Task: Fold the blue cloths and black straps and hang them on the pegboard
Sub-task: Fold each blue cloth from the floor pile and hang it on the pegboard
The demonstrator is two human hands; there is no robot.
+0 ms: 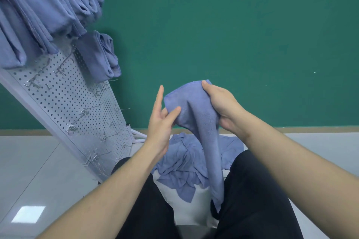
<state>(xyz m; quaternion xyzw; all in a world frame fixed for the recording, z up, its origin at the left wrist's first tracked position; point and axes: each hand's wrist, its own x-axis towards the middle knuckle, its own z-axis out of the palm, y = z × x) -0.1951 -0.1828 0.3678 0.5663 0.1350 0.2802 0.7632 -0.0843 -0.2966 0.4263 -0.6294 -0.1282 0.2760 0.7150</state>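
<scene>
A blue cloth (196,114) hangs in front of me, its lower end trailing down between my knees. My right hand (223,105) grips its top edge and upper right side. My left hand (161,120) pinches the cloth's left edge between thumb and a lower finger, with the index finger pointing straight up. A heap of loose blue cloths (186,163) lies on the floor below. The white pegboard (64,99) leans at the left, with several folded blue cloths (48,11) hung on its upper hooks. No black straps show.
Bare metal hooks (85,111) stick out of the lower pegboard. A green wall (233,35) stands behind. My legs in black trousers (258,190) flank the heap, above a grey tiled floor (38,170).
</scene>
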